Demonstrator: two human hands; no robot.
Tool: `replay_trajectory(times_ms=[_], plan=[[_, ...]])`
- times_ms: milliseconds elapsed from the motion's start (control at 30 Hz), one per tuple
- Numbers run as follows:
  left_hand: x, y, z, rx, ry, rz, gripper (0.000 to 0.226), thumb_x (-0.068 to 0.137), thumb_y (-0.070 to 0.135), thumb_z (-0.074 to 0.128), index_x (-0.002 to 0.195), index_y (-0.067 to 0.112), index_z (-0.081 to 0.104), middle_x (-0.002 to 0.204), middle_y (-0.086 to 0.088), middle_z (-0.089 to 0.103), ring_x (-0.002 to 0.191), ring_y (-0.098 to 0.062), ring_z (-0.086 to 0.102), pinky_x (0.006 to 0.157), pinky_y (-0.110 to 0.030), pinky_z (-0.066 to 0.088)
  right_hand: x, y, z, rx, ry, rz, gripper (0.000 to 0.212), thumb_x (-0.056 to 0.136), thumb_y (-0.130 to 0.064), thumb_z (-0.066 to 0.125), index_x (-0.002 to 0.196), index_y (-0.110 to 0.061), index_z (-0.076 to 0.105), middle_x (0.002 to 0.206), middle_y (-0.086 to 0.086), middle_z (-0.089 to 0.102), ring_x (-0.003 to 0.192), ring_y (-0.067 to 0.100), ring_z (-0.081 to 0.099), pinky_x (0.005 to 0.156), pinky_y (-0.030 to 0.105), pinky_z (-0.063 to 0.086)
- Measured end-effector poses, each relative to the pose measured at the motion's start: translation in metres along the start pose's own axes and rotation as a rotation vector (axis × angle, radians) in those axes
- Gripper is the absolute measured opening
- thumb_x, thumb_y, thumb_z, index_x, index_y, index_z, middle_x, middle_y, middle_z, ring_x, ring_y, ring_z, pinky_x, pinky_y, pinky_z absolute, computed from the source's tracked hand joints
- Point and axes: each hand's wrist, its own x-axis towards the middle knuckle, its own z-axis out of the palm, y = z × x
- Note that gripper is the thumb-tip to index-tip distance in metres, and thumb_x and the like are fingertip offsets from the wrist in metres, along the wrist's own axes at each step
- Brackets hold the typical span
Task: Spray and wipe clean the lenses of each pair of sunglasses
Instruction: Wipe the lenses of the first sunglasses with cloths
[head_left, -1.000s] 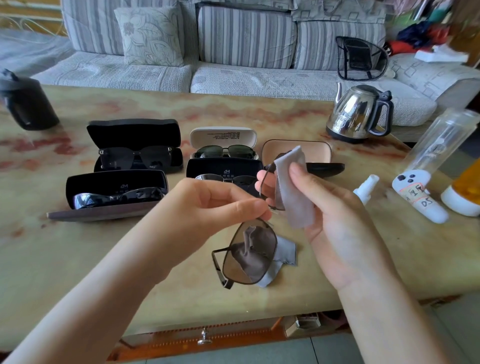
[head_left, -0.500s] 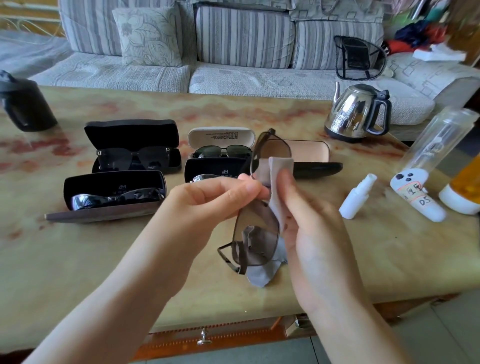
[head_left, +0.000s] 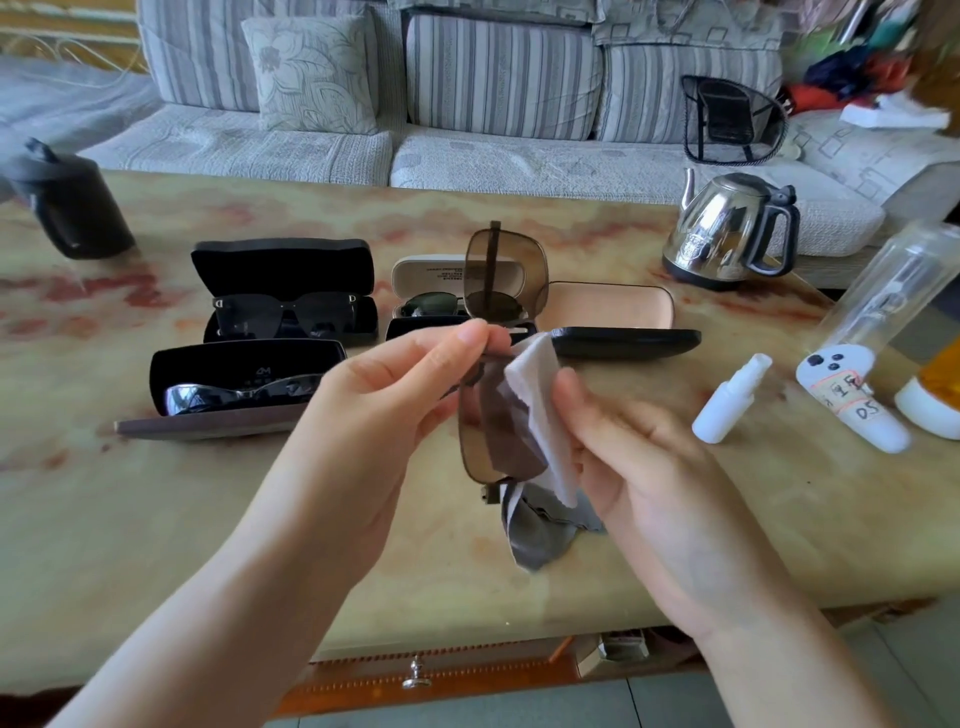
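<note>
Head view: marbled table (head_left: 156, 519), striped sofa (head_left: 498, 67); pinch of left hand (head_left: 384, 410) on sunglasses (head_left: 506, 275), of right hand (head_left: 649, 467) on cloth (head_left: 540, 395).

Brown-tinted sunglasses (head_left: 506, 275) stand on end in mid-air, grey cloth (head_left: 540, 395) folded around their lower lens.

a "d" marks each corner of the black sunglasses (head_left: 283, 312); the white container's label (head_left: 852, 401) reads "ds".
</note>
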Motion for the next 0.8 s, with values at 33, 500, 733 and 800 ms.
replay_trajectory(times_ms=[33, 500, 733, 800], plan=[[-0.001, -0.001, 0.0, -0.008, -0.004, -0.007, 0.031, 0.077, 0.035, 0.059, 0.09, 0.014, 0.076, 0.085, 0.0, 0.074, 0.079, -0.007, 0.066, 0.082, -0.025, 0.05, 0.0, 0.001, 0.002, -0.053, 0.008, -0.012, 0.029, 0.085, -0.04, 0.065, 0.085, -0.014, 0.078, 0.081, 0.014, 0.067, 0.085, 0.016, 0.059, 0.083, 0.031, 0.041], [-0.009, -0.007, 0.007, -0.15, -0.093, -0.12, 0.034, 0.078, 0.035, 0.06, 0.095, 0.011, 0.076, 0.095, -0.012, 0.075, 0.087, -0.018, 0.071, 0.09, -0.03, 0.055, -0.001, 0.01, 0.028, -0.097, 0.253, -0.205, 0.059, 0.087, -0.048, 0.063, 0.074, 0.01, 0.064, 0.063, 0.041, 0.047, 0.055, 0.052, 0.047, 0.05, 0.046, 0.038], [-0.007, -0.009, 0.004, -0.131, -0.023, -0.041, 0.031, 0.073, 0.034, 0.062, 0.09, 0.014, 0.078, 0.088, -0.003, 0.076, 0.081, -0.011, 0.07, 0.075, -0.017, 0.056, 0.002, 0.007, 0.014, -0.262, 0.136, -0.209, 0.036, 0.084, -0.043, 0.065, 0.068, -0.011, 0.069, 0.057, -0.002, 0.062, 0.057, 0.013, 0.057, 0.056, 0.017, 0.042], [-0.007, -0.009, 0.002, -0.141, -0.025, -0.024, 0.032, 0.075, 0.033, 0.061, 0.095, 0.013, 0.077, 0.093, -0.002, 0.076, 0.087, -0.01, 0.07, 0.077, -0.016, 0.055, 0.003, 0.006, 0.008, -0.302, 0.148, -0.204, 0.025, 0.076, -0.041, 0.075, 0.086, -0.018, 0.073, 0.078, -0.003, 0.074, 0.075, 0.011, 0.07, 0.065, 0.018, 0.052]])
